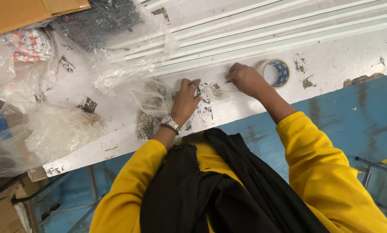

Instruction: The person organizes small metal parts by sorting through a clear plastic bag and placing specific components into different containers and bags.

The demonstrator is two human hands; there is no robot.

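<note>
My left hand (187, 98), with a ring and a metal wristwatch, grips the edge of a small clear plastic bag (215, 89) lying on the worn white table (331, 60). My right hand (245, 79) pinches the bag's other side with closed fingers; a small dark piece shows at its fingertips. Beside my left wrist lies a pile of small metal parts (148, 125) in a clear bag. Both sleeves are yellow, and a black cloth hangs over my chest.
A roll of clear tape (276, 71) sits just right of my right hand. Crumpled clear bags (51, 129) cover the table's left part. A cardboard box (25, 13) stands at top left. Long white rails (266, 26) run along the far side. Blue floor (353, 116) lies below.
</note>
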